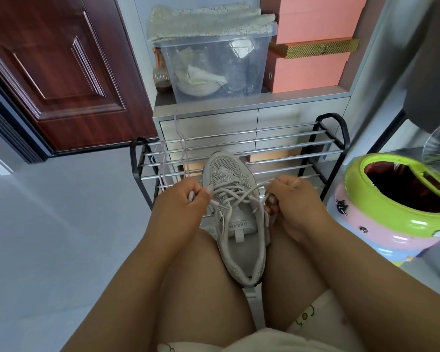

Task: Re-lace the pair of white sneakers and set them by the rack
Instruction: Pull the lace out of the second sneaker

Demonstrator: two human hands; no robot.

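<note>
Two hands: left grip (186, 199) pinches lace end (190, 196) | right grip (290, 201) clamps other end | sneaker (235, 217) between knees | advice: pull both evenly, snug.

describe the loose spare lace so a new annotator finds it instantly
Start at the black-framed shoe rack with chrome bars. Over its left end hangs the spare lace, dangling from the cabinet top above. Unlike the lace threaded through the sneaker, it's wavy, unthreaded, held by neither hand.
</note>
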